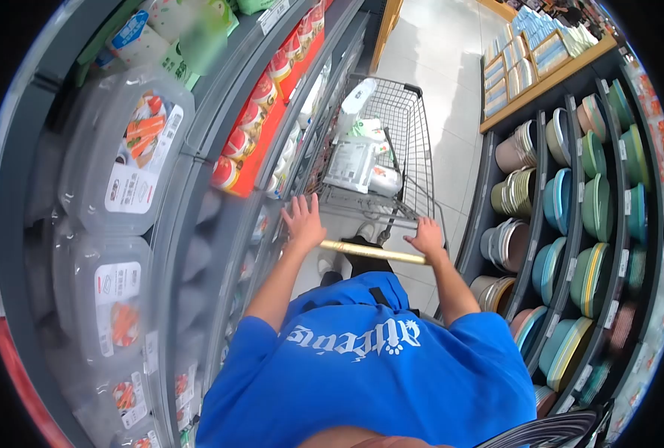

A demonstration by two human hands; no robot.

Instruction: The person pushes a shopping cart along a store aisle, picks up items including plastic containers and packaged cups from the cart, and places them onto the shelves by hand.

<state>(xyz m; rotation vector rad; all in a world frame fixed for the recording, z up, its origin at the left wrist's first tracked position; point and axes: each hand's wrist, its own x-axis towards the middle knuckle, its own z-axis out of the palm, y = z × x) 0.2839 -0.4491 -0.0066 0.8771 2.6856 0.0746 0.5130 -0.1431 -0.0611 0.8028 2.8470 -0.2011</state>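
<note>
A wire shopping cart (pixel 426 153) stands in front of me, with a yellow handle bar (pixel 377 252) across its near side. My left hand (pixel 302 224) lies at the bar's left end, fingers spread forward and not wrapped round it. At the right end rests my right hand (pixel 427 237), thumb out to the side and fingers pointing forward. Inside the cart are a white-and-grey package (pixel 349 166), a pale clear-wrapped pack (pixel 359 95) and a white roll-shaped pack (pixel 386 180).
Shelves on the left hold clear plastic food containers (pixel 129 160) and red boxes (pixel 257 123). The right-hand rack carries stacked bowls (pixel 513 188) and coloured basins (pixel 595 205). Farther off, a wooden display (pixel 545 71) holds folded cloths. Tiled floor (pixel 422 48) runs ahead between them.
</note>
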